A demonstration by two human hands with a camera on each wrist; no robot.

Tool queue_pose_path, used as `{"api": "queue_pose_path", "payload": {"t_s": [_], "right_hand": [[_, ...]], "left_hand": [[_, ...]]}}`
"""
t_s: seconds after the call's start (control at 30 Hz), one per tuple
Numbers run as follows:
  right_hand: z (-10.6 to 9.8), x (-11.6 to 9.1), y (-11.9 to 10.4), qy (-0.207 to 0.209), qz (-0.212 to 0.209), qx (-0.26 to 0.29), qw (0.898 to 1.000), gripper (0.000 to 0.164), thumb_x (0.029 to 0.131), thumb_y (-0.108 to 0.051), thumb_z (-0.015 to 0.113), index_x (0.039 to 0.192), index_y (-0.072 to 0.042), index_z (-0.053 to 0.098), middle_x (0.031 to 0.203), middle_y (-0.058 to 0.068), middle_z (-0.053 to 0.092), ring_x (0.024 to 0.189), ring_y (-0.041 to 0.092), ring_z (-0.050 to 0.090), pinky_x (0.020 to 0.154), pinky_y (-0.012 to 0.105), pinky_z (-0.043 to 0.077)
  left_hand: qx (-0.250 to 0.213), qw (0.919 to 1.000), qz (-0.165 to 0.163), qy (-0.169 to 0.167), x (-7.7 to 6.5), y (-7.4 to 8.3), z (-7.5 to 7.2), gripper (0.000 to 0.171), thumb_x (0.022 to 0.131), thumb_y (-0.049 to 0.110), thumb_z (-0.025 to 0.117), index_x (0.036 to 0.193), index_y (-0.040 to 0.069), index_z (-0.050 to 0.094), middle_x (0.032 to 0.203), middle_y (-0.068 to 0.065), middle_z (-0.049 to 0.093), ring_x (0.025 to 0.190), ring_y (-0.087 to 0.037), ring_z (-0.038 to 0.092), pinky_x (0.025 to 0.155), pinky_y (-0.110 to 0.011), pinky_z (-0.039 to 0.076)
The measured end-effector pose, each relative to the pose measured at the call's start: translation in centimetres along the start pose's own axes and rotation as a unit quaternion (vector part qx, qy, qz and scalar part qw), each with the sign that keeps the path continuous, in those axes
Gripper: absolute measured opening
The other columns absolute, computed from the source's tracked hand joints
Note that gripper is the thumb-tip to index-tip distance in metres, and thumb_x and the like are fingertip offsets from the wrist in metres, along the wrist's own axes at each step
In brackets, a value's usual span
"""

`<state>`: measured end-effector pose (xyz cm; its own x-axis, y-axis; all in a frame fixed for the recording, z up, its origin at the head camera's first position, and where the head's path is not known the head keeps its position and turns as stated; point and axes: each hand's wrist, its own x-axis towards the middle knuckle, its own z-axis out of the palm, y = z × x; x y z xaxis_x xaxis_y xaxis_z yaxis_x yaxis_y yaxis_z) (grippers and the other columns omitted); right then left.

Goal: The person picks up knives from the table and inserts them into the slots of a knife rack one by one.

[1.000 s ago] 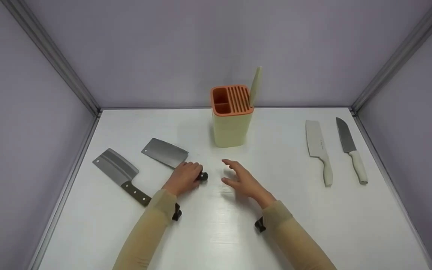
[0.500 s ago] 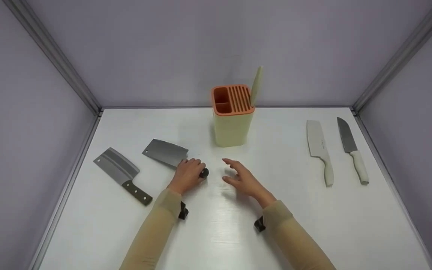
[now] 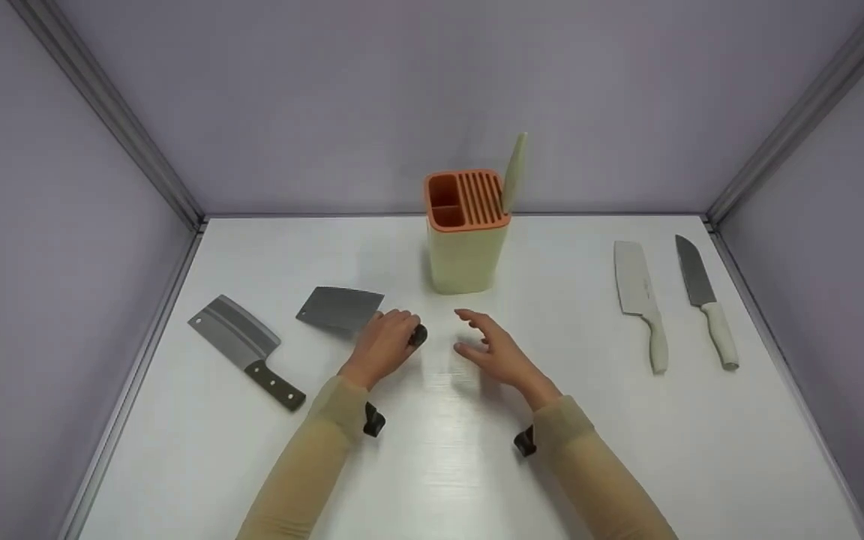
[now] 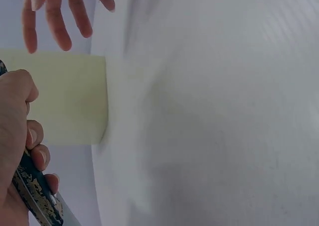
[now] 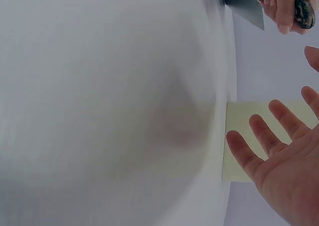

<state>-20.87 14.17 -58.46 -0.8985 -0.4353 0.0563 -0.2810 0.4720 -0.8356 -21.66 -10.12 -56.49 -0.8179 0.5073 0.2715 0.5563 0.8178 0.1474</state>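
Observation:
My left hand (image 3: pixel 385 345) grips the dark handle of a cleaver (image 3: pixel 340 307), fingers wrapped round it. The handle's black butt sticks out past the thumb side, and the broad grey blade points left. In the left wrist view, the worn, speckled handle (image 4: pixel 37 193) runs through the curled fingers. To the right, my right hand (image 3: pixel 503 356) holds nothing; its fingers are spread and gently bent, facing the cleaver's butt. Beyond both hands stands a cream knife block (image 3: pixel 465 262) with an orange slotted top, and a pale-handled knife (image 3: pixel 514 172) is upright in its right end.
Left on the white table lies a second cleaver (image 3: pixel 244 349) with a brown riveted handle. Two pale-handled knives lie at the right: a broad pale-bladed knife (image 3: pixel 638 300) and a grey-bladed knife (image 3: pixel 704 300). Grey-lilac walls (image 3: pixel 289 112) enclose the back and sides.
My left hand has shifted slightly right and away from me with the cleaver, whose blade has turned and tilted. My right hand has moved a little right and forward.

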Motion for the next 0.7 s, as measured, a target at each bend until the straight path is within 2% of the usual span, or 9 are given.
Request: {"api": "queue_pose_path", "payload": {"t_s": [0.2, 0.33, 0.43, 0.57, 0.67, 0.7], "right_hand": [[-0.7, 0.0, -0.3, 0.008, -0.007, -0.007, 1.0, 0.061, 0.096, -0.035, 0.065, 0.15, -0.02, 0.039, 0.149, 0.004, 0.042, 0.134, 0.027, 0.04, 0.103, 0.052, 0.038], [-1.3, 0.1, -0.4, 0.017, -0.015, -0.007, 1.0, 0.062, 0.097, -0.036, 0.064, 0.15, -0.019, 0.039, 0.149, 0.003, 0.042, 0.135, 0.027, 0.039, 0.103, 0.053, 0.038], [-1.9, 0.1, -0.5, 0.031, -0.014, -0.004, 0.999, 0.063, 0.097, -0.035, 0.064, 0.151, -0.016, 0.038, 0.15, 0.004, 0.041, 0.135, 0.028, 0.038, 0.102, 0.054, 0.039], [-2.8, 0.3, -0.5, 0.048, -0.006, 0.0, 0.999, 0.064, 0.097, -0.033, 0.064, 0.151, -0.013, 0.036, 0.151, 0.005, 0.04, 0.136, 0.028, 0.037, 0.102, 0.054, 0.039], [-3.4, 0.3, -0.4, 0.058, -0.005, 0.0, 0.998, 0.063, 0.097, -0.032, 0.064, 0.151, -0.014, 0.036, 0.151, 0.004, 0.04, 0.136, 0.027, 0.037, 0.103, 0.054, 0.039], [-3.6, 0.3, -0.4, 0.062, -0.008, 0.001, 0.998, 0.063, 0.098, -0.031, 0.064, 0.151, -0.014, 0.036, 0.151, 0.005, 0.04, 0.136, 0.027, 0.037, 0.103, 0.054, 0.038]], "left_hand": [[-0.029, 0.9987, -0.005, 0.043, 0.6, 1.0, -1.7, 0.016, 0.089, 0.013, 0.074, 0.086, 0.008, 0.059, 0.08, -0.004, 0.06, 0.074, -0.023, 0.058, 0.066, -0.041, 0.046], [-0.082, 0.9942, -0.012, 0.068, 1.0, 1.6, -3.2, 0.016, 0.09, 0.01, 0.072, 0.086, 0.007, 0.057, 0.079, -0.005, 0.058, 0.072, -0.021, 0.055, 0.064, -0.04, 0.046], [-0.146, 0.9856, -0.021, 0.082, 1.4, 1.9, -4.5, 0.018, 0.092, 0.006, 0.069, 0.085, 0.005, 0.052, 0.076, -0.004, 0.051, 0.069, -0.019, 0.047, 0.062, -0.037, 0.042], [-0.224, 0.9688, -0.03, 0.103, 1.9, 2.1, -6.2, 0.022, 0.093, 0.002, 0.065, 0.083, 0.005, 0.046, 0.074, -0.001, 0.04, 0.069, -0.017, 0.038, 0.061, -0.033, 0.035], [-0.256, 0.9579, -0.029, 0.126, 2.3, 2.3, -7.3, 0.02, 0.094, 0.001, 0.063, 0.082, 0.003, 0.047, 0.073, 0.0, 0.04, 0.069, -0.016, 0.037, 0.061, -0.032, 0.035], [-0.256, 0.9567, -0.03, 0.135, 2.4, 2.4, -7.6, 0.019, 0.095, 0.003, 0.062, 0.082, 0.003, 0.048, 0.073, 0.0, 0.041, 0.068, -0.016, 0.037, 0.06, -0.032, 0.035]]}}
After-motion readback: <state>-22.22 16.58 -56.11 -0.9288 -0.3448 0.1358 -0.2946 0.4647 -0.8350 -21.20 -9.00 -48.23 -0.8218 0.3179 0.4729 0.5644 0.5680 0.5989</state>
